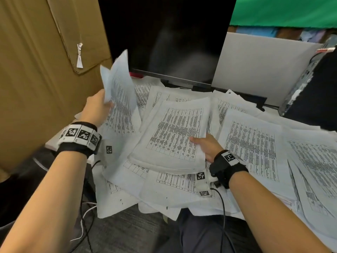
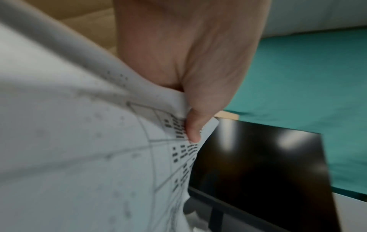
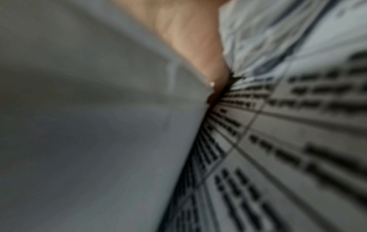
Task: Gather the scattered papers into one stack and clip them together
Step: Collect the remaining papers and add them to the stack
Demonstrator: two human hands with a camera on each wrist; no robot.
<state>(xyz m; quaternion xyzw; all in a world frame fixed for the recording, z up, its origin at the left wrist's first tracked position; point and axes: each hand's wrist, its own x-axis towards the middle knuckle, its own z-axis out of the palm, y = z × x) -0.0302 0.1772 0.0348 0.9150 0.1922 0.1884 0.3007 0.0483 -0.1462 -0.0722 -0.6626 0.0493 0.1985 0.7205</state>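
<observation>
White printed sheets with tables lie scattered over the desk [image 1: 253,143]. My left hand [image 1: 99,107] pinches a few lifted sheets [image 1: 118,83] by their edge, raised above the desk's left side; in the left wrist view the thumb [image 2: 195,125] presses on those lifted sheets [image 2: 99,157]. My right hand [image 1: 206,145] grips the right edge of a thick stack of papers [image 1: 173,136] at the centre, thumb on top, fingers hidden beneath. The right wrist view is blurred, showing the stack's underside [image 3: 89,125] and printed paper [image 3: 288,141] below. No clip is in view.
A dark monitor [image 1: 173,37] stands at the back of the desk. A large cardboard box [image 1: 40,61] walls off the left side. A grey divider [image 1: 259,66] is at the back right, and a dark object [image 1: 313,92] stands at the right edge. Cables [image 1: 85,216] hang below the desk's front.
</observation>
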